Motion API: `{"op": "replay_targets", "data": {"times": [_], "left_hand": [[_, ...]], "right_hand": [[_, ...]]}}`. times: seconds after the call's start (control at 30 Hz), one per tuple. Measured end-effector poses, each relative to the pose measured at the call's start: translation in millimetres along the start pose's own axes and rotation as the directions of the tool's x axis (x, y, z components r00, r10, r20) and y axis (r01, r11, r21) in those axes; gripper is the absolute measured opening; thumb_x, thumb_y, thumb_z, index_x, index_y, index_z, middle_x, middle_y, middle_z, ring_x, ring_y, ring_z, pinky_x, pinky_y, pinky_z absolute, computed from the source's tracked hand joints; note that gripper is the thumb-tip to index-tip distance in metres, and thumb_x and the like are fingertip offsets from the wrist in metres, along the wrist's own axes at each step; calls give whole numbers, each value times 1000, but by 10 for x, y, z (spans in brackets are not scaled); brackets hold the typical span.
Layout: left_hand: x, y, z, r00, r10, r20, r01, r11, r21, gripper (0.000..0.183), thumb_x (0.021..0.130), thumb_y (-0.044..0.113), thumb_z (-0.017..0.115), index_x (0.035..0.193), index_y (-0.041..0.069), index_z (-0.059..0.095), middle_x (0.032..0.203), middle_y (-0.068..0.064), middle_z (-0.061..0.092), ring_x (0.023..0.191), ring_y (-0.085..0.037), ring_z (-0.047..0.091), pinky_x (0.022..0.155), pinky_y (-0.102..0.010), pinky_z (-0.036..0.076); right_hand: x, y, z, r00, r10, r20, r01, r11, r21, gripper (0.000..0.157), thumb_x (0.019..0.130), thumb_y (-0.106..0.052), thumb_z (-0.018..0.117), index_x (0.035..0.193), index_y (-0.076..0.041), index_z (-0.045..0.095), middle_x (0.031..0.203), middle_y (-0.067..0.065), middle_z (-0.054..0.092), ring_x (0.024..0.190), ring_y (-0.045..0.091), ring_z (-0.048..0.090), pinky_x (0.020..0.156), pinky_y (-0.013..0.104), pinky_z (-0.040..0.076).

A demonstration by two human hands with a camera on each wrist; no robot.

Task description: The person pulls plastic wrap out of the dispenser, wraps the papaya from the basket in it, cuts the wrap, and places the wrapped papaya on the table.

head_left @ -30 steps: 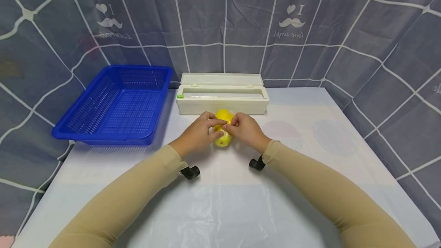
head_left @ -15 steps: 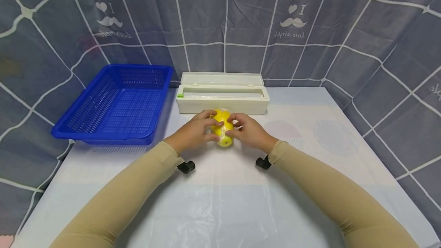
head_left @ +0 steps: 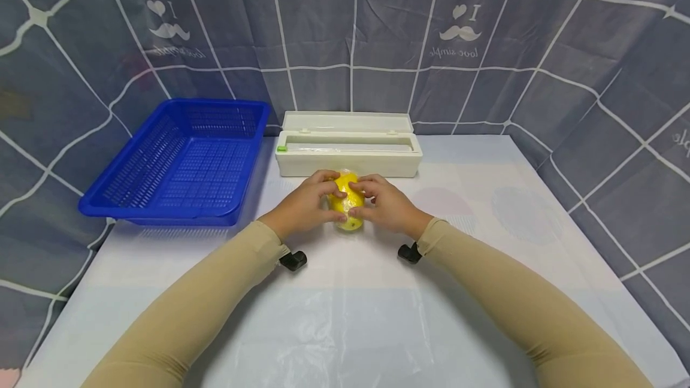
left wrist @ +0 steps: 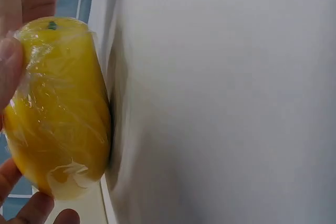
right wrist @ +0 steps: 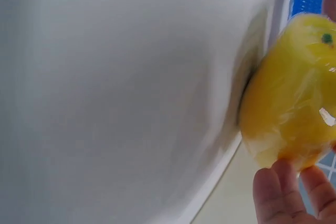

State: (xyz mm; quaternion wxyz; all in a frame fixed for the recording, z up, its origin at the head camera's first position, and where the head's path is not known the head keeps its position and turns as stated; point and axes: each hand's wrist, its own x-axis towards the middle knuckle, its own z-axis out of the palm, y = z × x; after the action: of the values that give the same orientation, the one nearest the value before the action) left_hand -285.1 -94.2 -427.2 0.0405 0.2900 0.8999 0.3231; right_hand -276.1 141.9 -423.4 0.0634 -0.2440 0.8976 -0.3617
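Observation:
A yellow fruit (head_left: pixel 350 201) lies wrapped in clear, wrinkled cling film on the white tabletop, midway between both hands. It is oblong, with a small green spot at the near end; its exact kind does not show. My left hand (head_left: pixel 307 205) holds its left side, thumb near the front end and fingers curved round the far part. From the right, my right hand (head_left: pixel 390 205) holds it the same way. Both wrist views show glossy film over the fruit (left wrist: pixel 63 103), with fingertips pressed against its far end.
Just behind the hands stands a long white cling film dispenser (head_left: pixel 347 166), its lid raised and a green slider (head_left: pixel 282 149) at its left. A blue plastic basket (head_left: pixel 237 211) sits at the back left. Grey checked curtain (head_left: pixel 388 29) surrounds the table (head_left: pixel 356 322).
The fingers of both hands, close together over the fruit's top a second ago, have parted to its two sides. The wrapped fruit stays in nearly the same place.

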Motion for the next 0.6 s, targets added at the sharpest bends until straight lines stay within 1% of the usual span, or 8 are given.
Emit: {"op": "replay_targets", "data": {"times": [0.1, 0.17, 0.27, 0.33, 0.4, 0.5, 0.6], "left_hand": [[2, -16, 11, 1000, -14, -22, 13, 999, -44, 34, 87, 35, 88, 114, 17, 76, 161, -10, 43, 149, -42, 42, 123, -60, 36], [3, -32, 15, 999, -23, -32, 20, 997, -76, 28, 88, 33, 87, 109, 17, 76, 160, -8, 44, 150, -42, 40, 123, -63, 35], [13, -54, 19, 999, -30, -42, 25, 994, -110, 21, 88, 31, 87, 101, 18, 75, 165, -7, 39, 154, -42, 33, 125, -65, 30], [25, -55, 22, 999, -35, -33, 30, 991, -133, 20, 88, 30, 87, 97, 17, 74, 169, -7, 35, 157, -42, 30, 126, -65, 28], [39, -49, 24, 999, -39, -18, 36, 988, -151, 20, 88, 30, 87, 96, 17, 72, 172, -6, 31, 158, -41, 30, 127, -63, 27], [53, -42, 24, 999, -43, 0, 42, 987, -155, 22, 89, 29, 87, 97, 17, 72, 171, -6, 33, 157, -40, 34, 128, -59, 29], [46, -46, 15, 999, -33, 9, 33, 993, -117, 25, 87, 30, 88, 99, 17, 72, 170, -6, 35, 156, -40, 36, 127, -58, 31]], "right_hand": [[6, -11, 8, 1000, 15, -14, -15, 1000, 9, 58, 96, -22, 79, 148, -5, 59, 151, 13, 52, 126, 31, 62, 107, 47, 55], [14, -22, 16, 1000, 24, -14, -24, 1000, 15, 57, 96, -22, 79, 147, -5, 60, 152, 12, 51, 127, 31, 62, 107, 47, 54], [18, -40, 23, 1000, 22, -1, -22, 1000, 9, 58, 96, -23, 79, 147, -4, 59, 156, 14, 47, 129, 32, 61, 108, 48, 54], [12, -34, 23, 1000, 20, 12, -20, 1000, 0, 61, 95, -25, 80, 148, -4, 59, 162, 15, 43, 136, 34, 58, 108, 48, 54], [3, -8, 18, 999, 20, 32, -20, 1000, 6, 66, 93, -27, 83, 150, -5, 57, 168, 15, 36, 144, 35, 52, 110, 50, 53], [-6, 26, 17, 998, 14, 55, -14, 1000, 3, 75, 89, -28, 86, 152, -4, 54, 172, 15, 31, 152, 37, 43, 113, 52, 51], [-11, 30, 19, 999, -5, 53, 6, 1000, -22, 78, 87, -30, 88, 152, -4, 53, 171, 15, 32, 153, 37, 43, 115, 53, 50]]}}
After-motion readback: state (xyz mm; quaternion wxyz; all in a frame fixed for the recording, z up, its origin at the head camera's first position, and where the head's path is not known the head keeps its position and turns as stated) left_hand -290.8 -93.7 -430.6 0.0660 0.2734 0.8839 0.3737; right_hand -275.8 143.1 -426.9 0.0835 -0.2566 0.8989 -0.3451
